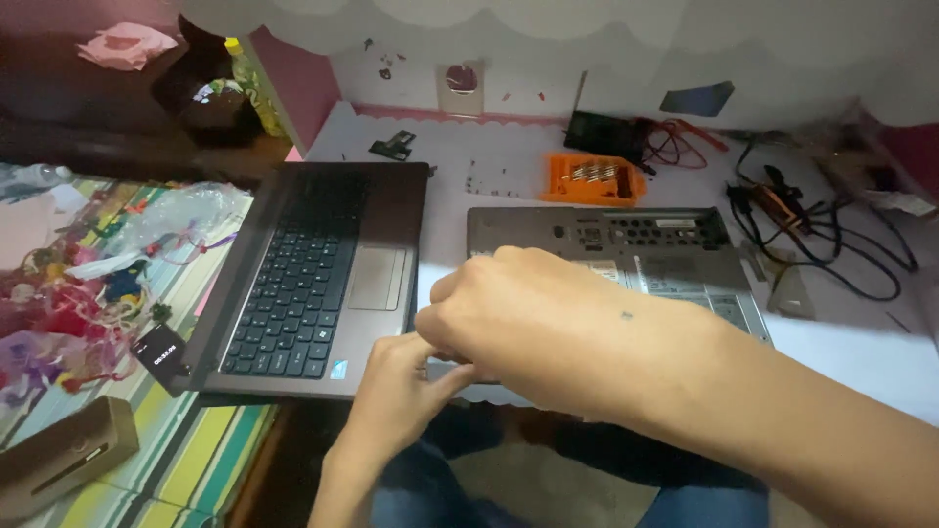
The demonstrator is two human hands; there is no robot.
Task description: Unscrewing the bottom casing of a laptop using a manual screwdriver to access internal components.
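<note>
Both hands, left hand (396, 386) and right hand (518, 323), are meeting at the table's near edge, pinching something hidden. The grey laptop base (626, 249) beneath is looking stiff and light; its edges are offering the safest hold.

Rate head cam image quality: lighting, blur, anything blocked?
Head view: dim left side, white desk brightly lit; right hand and left hand are close, soft and slightly blurred, hiding the front of the grey laptop base; keyboard laptop is readable.
</note>
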